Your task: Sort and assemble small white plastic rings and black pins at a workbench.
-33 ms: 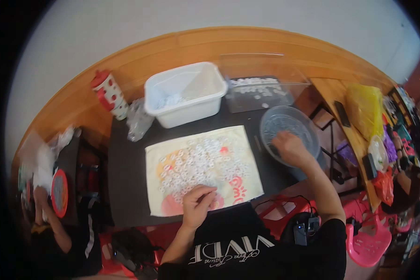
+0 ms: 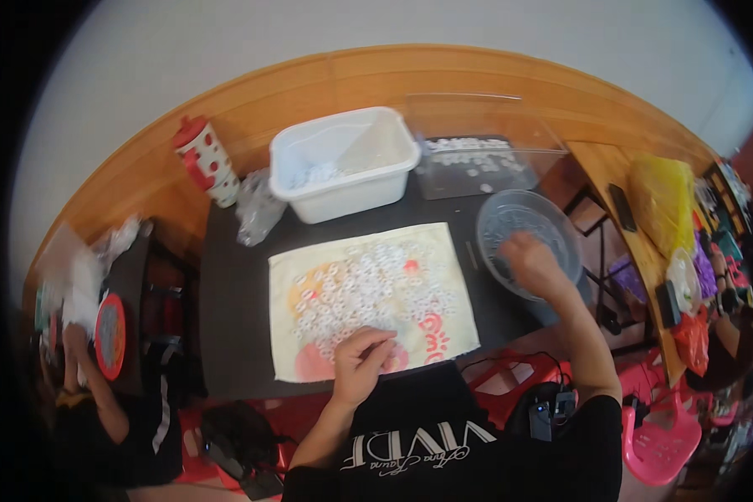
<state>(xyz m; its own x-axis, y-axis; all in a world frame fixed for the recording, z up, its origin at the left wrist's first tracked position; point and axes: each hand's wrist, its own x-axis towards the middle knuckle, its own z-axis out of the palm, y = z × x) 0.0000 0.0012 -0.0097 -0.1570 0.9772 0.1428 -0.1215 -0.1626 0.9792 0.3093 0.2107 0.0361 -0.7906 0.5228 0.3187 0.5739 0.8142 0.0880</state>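
A cream cloth (image 2: 443,276) with red and orange print lies on the black table (image 2: 234,293). Several small white ring-shaped pieces (image 2: 351,289) are spread over it. My left hand (image 2: 361,360) rests at the cloth's near edge, its fingertips bunched together on some of the pieces. My right hand (image 2: 531,261) reaches into a clear round bowl (image 2: 510,213) at the right end of the table. Its fingers point down inside the bowl, and what they hold is hidden.
A white plastic tub (image 2: 343,163) with more white pieces stands behind the cloth, and a clear tray (image 2: 477,159) is beside it. A red dotted bottle (image 2: 205,159) and a crumpled clear bag (image 2: 255,209) are at back left. Another person (image 2: 84,393) sits left; a pink chair (image 2: 661,435) stands right.
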